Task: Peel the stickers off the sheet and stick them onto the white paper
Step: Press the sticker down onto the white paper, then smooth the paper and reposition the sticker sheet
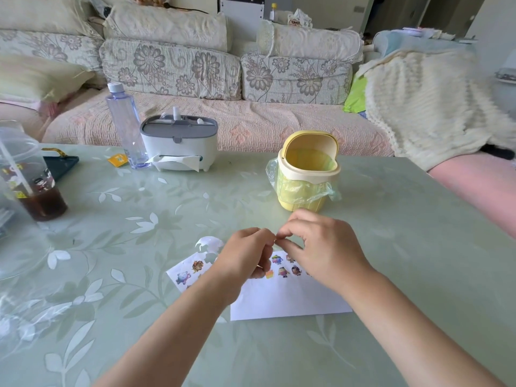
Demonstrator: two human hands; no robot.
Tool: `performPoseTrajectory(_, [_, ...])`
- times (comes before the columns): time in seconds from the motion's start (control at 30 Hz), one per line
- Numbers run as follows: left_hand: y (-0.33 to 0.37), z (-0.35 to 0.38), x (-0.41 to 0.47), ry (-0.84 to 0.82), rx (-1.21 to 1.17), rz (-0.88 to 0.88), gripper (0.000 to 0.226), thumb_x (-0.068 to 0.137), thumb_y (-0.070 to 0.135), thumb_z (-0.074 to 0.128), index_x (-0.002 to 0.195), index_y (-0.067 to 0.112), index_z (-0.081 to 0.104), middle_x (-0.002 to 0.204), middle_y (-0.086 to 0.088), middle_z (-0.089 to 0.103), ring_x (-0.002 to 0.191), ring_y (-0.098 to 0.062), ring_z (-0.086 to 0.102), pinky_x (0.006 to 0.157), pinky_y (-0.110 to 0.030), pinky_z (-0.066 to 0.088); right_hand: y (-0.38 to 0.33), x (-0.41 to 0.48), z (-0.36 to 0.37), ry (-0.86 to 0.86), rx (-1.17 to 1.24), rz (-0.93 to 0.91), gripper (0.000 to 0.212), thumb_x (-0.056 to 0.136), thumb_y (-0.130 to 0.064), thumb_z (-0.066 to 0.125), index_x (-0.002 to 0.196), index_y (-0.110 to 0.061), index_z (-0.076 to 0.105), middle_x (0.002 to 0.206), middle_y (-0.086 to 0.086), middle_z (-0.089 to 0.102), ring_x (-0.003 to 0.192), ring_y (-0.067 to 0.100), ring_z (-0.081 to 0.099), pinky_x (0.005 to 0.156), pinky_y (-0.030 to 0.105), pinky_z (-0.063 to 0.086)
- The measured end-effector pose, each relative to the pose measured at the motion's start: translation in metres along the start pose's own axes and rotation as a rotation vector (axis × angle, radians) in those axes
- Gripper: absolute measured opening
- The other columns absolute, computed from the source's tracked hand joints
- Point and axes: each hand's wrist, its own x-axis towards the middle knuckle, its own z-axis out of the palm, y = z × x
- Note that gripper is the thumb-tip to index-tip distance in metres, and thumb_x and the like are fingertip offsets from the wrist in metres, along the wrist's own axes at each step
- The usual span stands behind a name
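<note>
The fingertips (272, 239) of both hands meet above the far edge of the paper. The right hand (321, 247) has thumb and forefinger closed in a pinch with the other fingers curled loosely. The left hand (245, 256) has all its fingers curled inward, tips against the right hand's pinch. Whether a sticker sits between them is too small to tell.

Under the hands lies the rectangular white paper sheet (290, 298), flat on the table, with a row of small colourful cartoon stickers (283, 272) along its far edge. Just left of it, partly under the left wrist, lies the white sticker sheet (180, 270). It carries a few stickers, and its far corner (209, 244) is curled up, with cut-out holes in it.

Both lie on the pale green glass-topped table with a white leaf pattern (139, 275). Beyond the hands stands a small yellow swing-lid bin lined with a thin plastic bag (307, 177). Further left are a white and grey tissue box (178, 148), a clear plastic bottle (125, 127) and a clear plastic cup of dark drink with a straw (30, 177). A floral sofa (195, 71) runs behind.
</note>
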Motion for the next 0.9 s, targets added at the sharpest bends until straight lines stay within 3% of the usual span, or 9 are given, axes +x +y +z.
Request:
performPoseTrajectory(0.1, [0.001, 0.002, 0.000, -0.111, -0.168, -0.101, 0.023, 0.093, 0.026, 0.056, 0.073, 0.013, 0.055, 0.068, -0.005, 0.049, 0.053, -0.022, 0.046, 0.051, -0.028, 0.039, -0.002, -0.002, -0.001, 0.012, 0.112, 0.172, 0.011, 0.084, -0.031, 0.079, 0.075, -0.032, 0.072, 0.079, -0.018, 0.063, 0.055, 0.000, 0.050, 0.050, 0.015, 0.031])
performPoseTrajectory(0.2, [0.001, 0.004, 0.001, -0.167, -0.308, -0.140, 0.040, 0.097, 0.048, 0.051, 0.085, 0.011, 0.058, 0.069, -0.006, 0.054, 0.053, -0.023, 0.050, 0.055, -0.031, 0.038, -0.002, 0.001, -0.008, -0.044, 0.538, 0.600, 0.013, 0.084, -0.035, 0.080, 0.077, -0.026, 0.075, 0.068, -0.017, 0.065, 0.043, 0.003, 0.053, 0.046, 0.016, 0.041])
performPoseTrajectory(0.27, [0.000, 0.006, 0.003, -0.103, -0.202, -0.074, 0.038, 0.097, 0.047, 0.053, 0.092, 0.010, 0.062, 0.073, -0.003, 0.060, 0.055, -0.021, 0.054, 0.056, -0.031, 0.042, 0.003, 0.001, -0.010, -0.098, 0.784, 0.815, 0.016, 0.084, -0.035, 0.081, 0.082, -0.019, 0.076, 0.064, -0.009, 0.064, 0.047, 0.012, 0.053, 0.040, 0.020, 0.037])
performPoseTrajectory(0.37, [-0.008, 0.013, 0.005, -0.005, 0.142, 0.100, 0.018, 0.096, 0.032, 0.058, 0.095, 0.016, 0.067, 0.081, 0.002, 0.068, 0.060, -0.014, 0.059, 0.057, -0.026, 0.044, 0.017, -0.004, -0.011, -0.196, 0.969, 0.982, 0.017, 0.085, -0.030, 0.079, 0.088, -0.013, 0.078, 0.077, -0.001, 0.066, 0.050, 0.017, 0.050, 0.039, 0.021, 0.027])
performPoseTrajectory(0.47, [-0.030, 0.016, 0.010, 0.046, 0.690, 0.435, 0.010, 0.093, 0.029, 0.059, 0.098, 0.029, 0.067, 0.091, 0.012, 0.068, 0.079, -0.004, 0.061, 0.069, -0.024, 0.048, 0.037, -0.014, -0.011, -0.290, 0.945, 1.035, 0.020, 0.089, -0.026, 0.075, 0.096, -0.008, 0.075, 0.075, 0.000, 0.063, 0.048, 0.015, 0.048, 0.040, 0.021, 0.020])
performPoseTrajectory(0.57, [-0.049, 0.022, 0.017, -0.055, 1.052, 0.640, 0.027, 0.095, 0.032, 0.058, 0.122, 0.029, 0.064, 0.116, 0.012, 0.059, 0.109, -0.009, 0.049, 0.089, -0.029, 0.045, 0.057, -0.028, -0.013, -0.390, 0.800, 1.049, 0.014, 0.091, -0.025, 0.072, 0.083, -0.014, 0.070, 0.070, -0.001, 0.059, 0.046, 0.014, 0.045, 0.041, 0.020, 0.017])
performPoseTrajectory(0.67, [-0.060, 0.033, 0.023, -0.115, 1.151, 0.691, 0.040, 0.095, 0.039, 0.056, 0.134, 0.029, 0.056, 0.132, 0.012, 0.052, 0.122, -0.013, 0.042, 0.103, -0.028, 0.035, 0.069, -0.044, -0.011, -0.488, 0.633, 1.056, 0.016, 0.092, -0.025, 0.070, 0.081, -0.014, 0.066, 0.068, 0.000, 0.056, 0.043, 0.014, 0.042, 0.042, 0.020, 0.017])
performPoseTrajectory(0.9, [-0.067, 0.042, 0.031, -0.109, 1.218, 0.693, 0.038, 0.095, 0.047, 0.053, 0.131, 0.036, 0.057, 0.135, 0.015, 0.048, 0.123, -0.013, 0.039, 0.104, -0.029, 0.032, 0.082, -0.048, -0.004, -0.493, 0.525, 0.993, 0.022, 0.088, -0.028, 0.075, 0.086, -0.006, 0.071, 0.064, -0.002, 0.059, 0.040, 0.015, 0.041, 0.040, 0.016, 0.028])
